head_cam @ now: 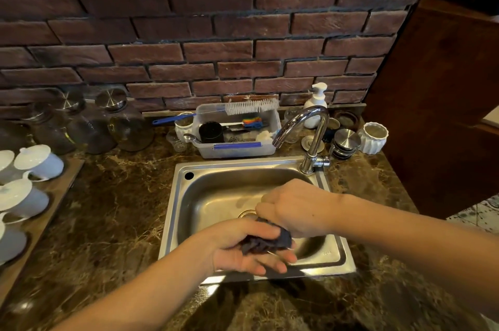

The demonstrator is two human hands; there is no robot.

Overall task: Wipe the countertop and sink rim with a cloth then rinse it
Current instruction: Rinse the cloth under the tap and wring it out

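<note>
My left hand (243, 247) cups the cloth (266, 240), thumb over it; my right hand (294, 209) pinches its top over the sink (178, 195), keeping drips inside.

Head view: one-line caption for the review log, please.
Both hands, left hand and right hand, hold a dark cloth over the steel sink; no water visibly runs from the faucet.
</note>
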